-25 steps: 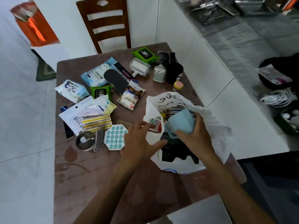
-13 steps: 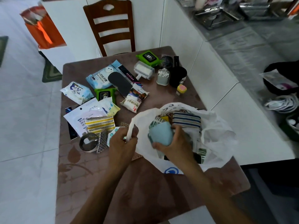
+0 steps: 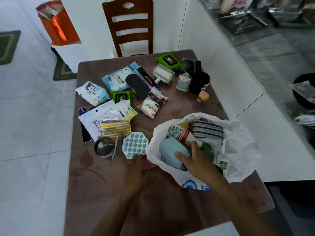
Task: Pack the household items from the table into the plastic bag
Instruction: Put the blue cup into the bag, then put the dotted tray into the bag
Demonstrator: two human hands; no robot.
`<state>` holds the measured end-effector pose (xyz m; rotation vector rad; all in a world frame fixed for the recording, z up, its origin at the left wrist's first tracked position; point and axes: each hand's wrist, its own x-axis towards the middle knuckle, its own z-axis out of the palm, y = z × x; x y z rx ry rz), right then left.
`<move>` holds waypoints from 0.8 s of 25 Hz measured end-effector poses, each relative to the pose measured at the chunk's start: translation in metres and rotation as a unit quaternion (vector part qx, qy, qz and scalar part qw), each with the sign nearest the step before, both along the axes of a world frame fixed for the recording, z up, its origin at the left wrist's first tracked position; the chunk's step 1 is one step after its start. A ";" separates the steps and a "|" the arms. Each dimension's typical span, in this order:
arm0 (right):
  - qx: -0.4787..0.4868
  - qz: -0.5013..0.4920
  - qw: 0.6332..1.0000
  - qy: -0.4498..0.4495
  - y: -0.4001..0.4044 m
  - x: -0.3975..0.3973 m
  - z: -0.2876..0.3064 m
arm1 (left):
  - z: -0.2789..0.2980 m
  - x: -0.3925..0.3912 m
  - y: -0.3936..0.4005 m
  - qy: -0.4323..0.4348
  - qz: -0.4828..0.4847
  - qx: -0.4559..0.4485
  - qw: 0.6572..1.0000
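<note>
Head view: right hand (image 3: 196, 159) grips the blue cup (image 3: 172, 152) inside the plastic bag (image 3: 238, 150); left hand (image 3: 136, 169), fingers flat, touches the octagonal dotted pad (image 3: 134, 144) just ahead, nearer.

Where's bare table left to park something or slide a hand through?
Free: the near strip of the table below the plastic bag, crossed only by the forearms; a smaller patch between the salt packet, yellow-capped jar and bag. Crowded: the far-left half, packets overlapping.

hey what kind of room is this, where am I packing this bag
Most likely a home kitchen or dining corner: a brown table with a wooden chair pushed up to it, white cabinets beside it, and steel cookware on the counter above them.
</note>
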<state>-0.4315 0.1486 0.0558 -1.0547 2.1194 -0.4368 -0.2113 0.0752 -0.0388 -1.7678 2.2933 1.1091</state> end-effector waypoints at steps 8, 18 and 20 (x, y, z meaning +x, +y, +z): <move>-0.080 -0.022 0.992 0.091 0.031 -0.012 0.014 | -0.015 -0.009 -0.009 -0.106 -0.079 -0.164 0.977; -0.122 -0.018 0.990 0.064 0.038 -0.007 0.005 | -0.015 -0.016 -0.057 0.021 0.035 -0.074 0.996; -0.123 -0.048 0.990 0.049 0.046 -0.015 0.005 | -0.003 -0.014 -0.049 0.064 0.122 -0.106 0.985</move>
